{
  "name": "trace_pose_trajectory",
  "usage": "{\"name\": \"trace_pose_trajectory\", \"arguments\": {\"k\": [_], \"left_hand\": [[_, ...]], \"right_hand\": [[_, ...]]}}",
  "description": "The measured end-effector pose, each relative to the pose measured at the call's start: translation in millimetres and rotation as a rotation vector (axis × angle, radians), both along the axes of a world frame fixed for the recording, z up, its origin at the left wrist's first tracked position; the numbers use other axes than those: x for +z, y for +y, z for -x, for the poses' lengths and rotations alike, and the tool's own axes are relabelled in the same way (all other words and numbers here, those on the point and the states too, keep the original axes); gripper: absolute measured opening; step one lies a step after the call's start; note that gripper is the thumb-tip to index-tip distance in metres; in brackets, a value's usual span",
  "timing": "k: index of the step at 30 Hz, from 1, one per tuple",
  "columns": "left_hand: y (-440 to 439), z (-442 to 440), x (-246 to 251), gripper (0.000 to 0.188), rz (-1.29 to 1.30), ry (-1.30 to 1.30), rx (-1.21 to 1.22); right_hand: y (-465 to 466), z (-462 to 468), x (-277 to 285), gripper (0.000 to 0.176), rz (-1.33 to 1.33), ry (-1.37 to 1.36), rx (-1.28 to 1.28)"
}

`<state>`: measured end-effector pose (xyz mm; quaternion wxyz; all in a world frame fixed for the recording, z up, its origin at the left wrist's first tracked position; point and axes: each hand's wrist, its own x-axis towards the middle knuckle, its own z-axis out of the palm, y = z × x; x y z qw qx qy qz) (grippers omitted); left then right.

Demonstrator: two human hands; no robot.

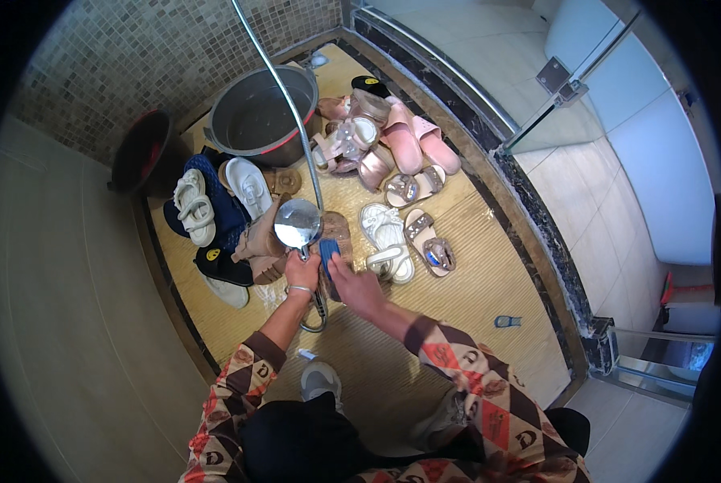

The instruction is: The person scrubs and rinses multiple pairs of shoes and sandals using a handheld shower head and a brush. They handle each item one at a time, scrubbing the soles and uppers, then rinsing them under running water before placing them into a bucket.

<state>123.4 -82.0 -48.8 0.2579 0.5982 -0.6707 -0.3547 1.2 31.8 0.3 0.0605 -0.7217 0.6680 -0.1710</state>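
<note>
My left hand point(303, 273) is closed around the handle of a chrome handheld shower head point(298, 223), whose metal hose point(294, 108) runs up out of view. Close beside it on the right, my right hand point(355, 287) grips a blue brush point(330, 258). The brush lies over a brown shoe sole point(337, 228), partly hidden by my hands. Tan chunky-soled footwear point(263, 241) is left of the shower head. White sandals point(387, 241) and brown sandals with ornaments point(431, 244) rest to the right.
A grey tub point(263, 115) stands near the tiled wall, with a dark bucket point(146, 151) at its left. Pink slippers point(417, 142) and several other sandals lie behind. A small blue item point(507, 322) is on the yellow mat. A raised stone curb point(535, 211) and glass door border the right.
</note>
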Motion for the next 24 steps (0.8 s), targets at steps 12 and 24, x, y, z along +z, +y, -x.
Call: {"name": "trace_pose_trajectory", "arguments": {"k": [12, 24], "left_hand": [[11, 4, 3, 0.033, 0.002, 0.008, 0.020], [36, -4, 34, 0.015, -0.113, 0.146, -0.170]], "right_hand": [[-18, 11, -23, 0.035, 0.204, -0.038, -0.142], [3, 12, -23, 0.044, 0.124, -0.012, -0.054]]}}
